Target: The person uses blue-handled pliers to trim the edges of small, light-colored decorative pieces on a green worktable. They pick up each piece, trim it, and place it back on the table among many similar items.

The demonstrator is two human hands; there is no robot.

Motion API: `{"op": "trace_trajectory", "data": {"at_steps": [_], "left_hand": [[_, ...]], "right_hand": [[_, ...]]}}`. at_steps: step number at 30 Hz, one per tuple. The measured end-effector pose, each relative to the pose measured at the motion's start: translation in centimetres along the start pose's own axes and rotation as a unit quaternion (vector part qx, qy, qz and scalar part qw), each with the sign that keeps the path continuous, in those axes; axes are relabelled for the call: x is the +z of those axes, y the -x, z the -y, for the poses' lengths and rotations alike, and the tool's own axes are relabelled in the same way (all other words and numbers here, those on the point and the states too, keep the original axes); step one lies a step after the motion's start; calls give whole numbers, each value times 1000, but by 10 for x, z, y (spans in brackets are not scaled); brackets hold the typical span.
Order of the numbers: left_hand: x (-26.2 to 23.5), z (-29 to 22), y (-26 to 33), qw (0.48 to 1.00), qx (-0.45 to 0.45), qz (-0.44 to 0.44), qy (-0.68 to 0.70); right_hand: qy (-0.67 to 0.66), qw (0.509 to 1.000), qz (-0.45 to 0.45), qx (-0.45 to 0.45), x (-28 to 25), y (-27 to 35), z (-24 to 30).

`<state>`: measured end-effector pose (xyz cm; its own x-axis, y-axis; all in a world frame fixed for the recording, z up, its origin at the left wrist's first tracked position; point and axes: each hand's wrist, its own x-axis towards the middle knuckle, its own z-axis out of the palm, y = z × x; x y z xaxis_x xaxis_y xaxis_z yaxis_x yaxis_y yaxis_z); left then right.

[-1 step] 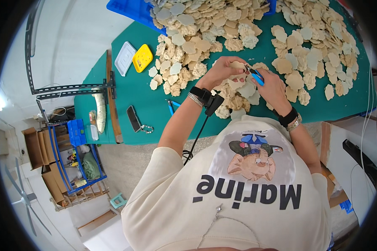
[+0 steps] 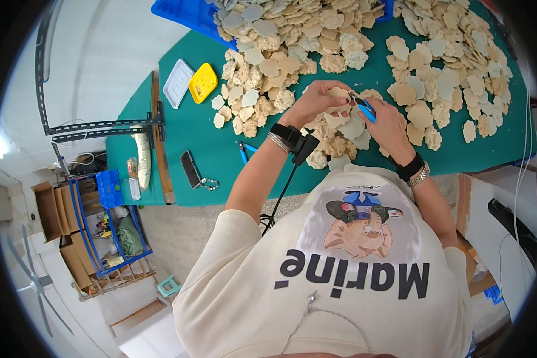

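Observation:
My left hand [image 2: 314, 105] is closed on a flat beige piece with a wavy edge [image 2: 338, 93]. In my right hand [image 2: 390, 127] is a pair of blue-handled nippers [image 2: 367, 110], its dark jaws up against the piece's right edge. Whether the jaws are closed is too small to tell. Under and around both hands lies a heap of similar cream and pale grey pieces [image 2: 334, 143], some flat side up, others bumpy side up. A second blue-handled tool [image 2: 243, 153] rests on the green table [image 2: 221, 173] beside my left forearm, which partly covers it.
Larger piles of pieces [image 2: 444, 80] spread over the far and right table; a blue crate [image 2: 188, 18] stands at the back. White [image 2: 178, 83] and yellow trays [image 2: 203, 83], a phone [image 2: 190, 169] and a metal bracket [image 2: 101, 126] are leftward. A black cable [image 2: 282, 194] hangs from my left wrist.

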<state>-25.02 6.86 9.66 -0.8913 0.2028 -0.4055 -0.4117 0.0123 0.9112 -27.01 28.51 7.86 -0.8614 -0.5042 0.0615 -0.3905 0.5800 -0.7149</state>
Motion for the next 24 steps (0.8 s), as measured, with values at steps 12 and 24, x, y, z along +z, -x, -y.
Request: {"op": "trace_trajectory", "data": {"at_steps": [12,24], "left_hand": [[-8,13,-24,999,-6,8,-39],[-19,26,-121,743,45,-243,-622]], "right_hand": [[-21,996,26,81,14,-12,-21],[-27,987,-44,152,6,-31,-68]]}}
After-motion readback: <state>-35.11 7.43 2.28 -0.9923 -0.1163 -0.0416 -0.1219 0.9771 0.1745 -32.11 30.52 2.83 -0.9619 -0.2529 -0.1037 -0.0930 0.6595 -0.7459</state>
